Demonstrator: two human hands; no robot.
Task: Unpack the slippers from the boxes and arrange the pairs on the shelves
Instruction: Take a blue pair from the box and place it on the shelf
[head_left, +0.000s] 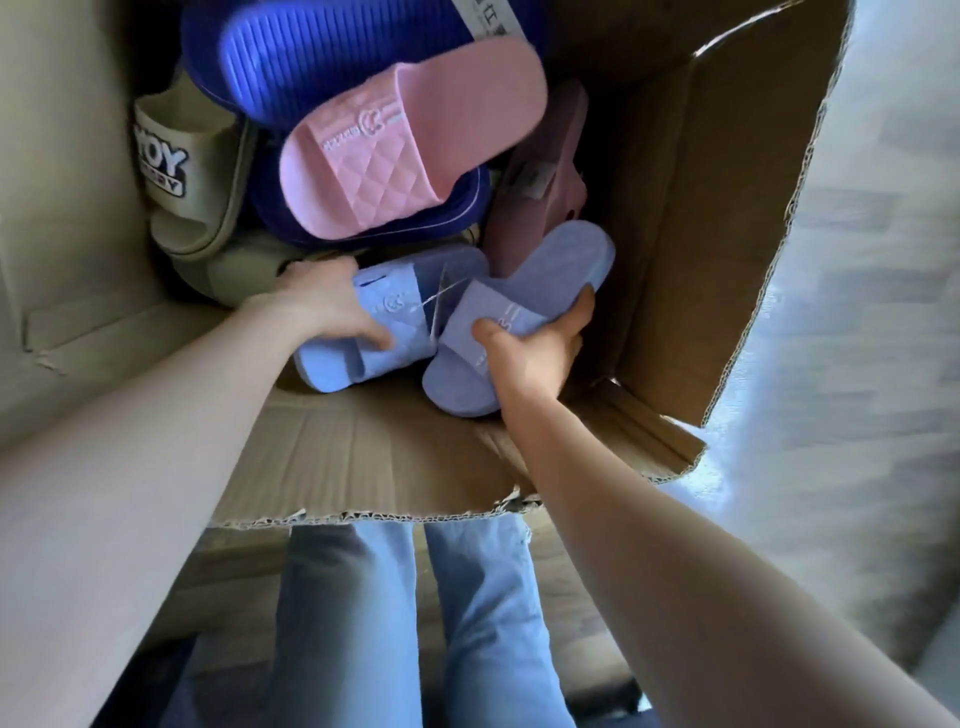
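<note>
Inside an open cardboard box (691, 218) lie several slippers. My left hand (322, 304) grips the strap of a light blue slipper (337, 364) near the box's front. My right hand (535, 348) holds the matching light blue slipper (550, 265) by its strap and side, thumb on top. A thin plastic tie runs between the two. Behind them a pink slipper (395, 166) rests on dark blue slippers (311, 57). A beige slipper (182, 171) with printed letters stands at the left, and a dusty pink one (540, 176) leans at the right.
The box's front flap (374, 467) folds toward me, its torn edge above my legs in light blue jeans (358, 623). The right flap (753, 260) stands up beside a pale wood-pattern floor (857, 364). The box's left wall is beige.
</note>
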